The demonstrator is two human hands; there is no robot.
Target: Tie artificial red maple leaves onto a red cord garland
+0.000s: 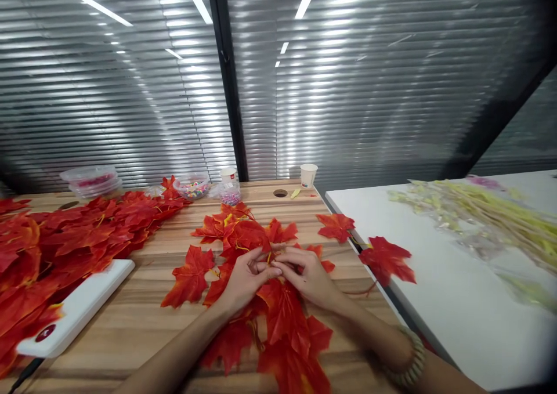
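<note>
An artificial maple leaf garland [285, 315], red with orange and yellow edges, lies along the middle of the wooden table. Over its centre my left hand [246, 275] and my right hand [308, 273] meet, thumbs and fingertips pinched close together. Between them a thin stem of the garland shows, with a bit of yellow at the fingertips. Exactly which strand each hand grips is partly hidden by the fingers. Single leaves spread to both sides, and one red leaf [386, 260] hangs past the right table edge over the gap.
A large heap of red leaves [82, 231] covers the left side, beside a white power strip [82, 307]. Plastic tubs [93, 182], a bowl of beads [191, 186] and paper cups [308, 175] stand at the back. Yellow bagged stems [491, 214] lie on the white table [418, 313].
</note>
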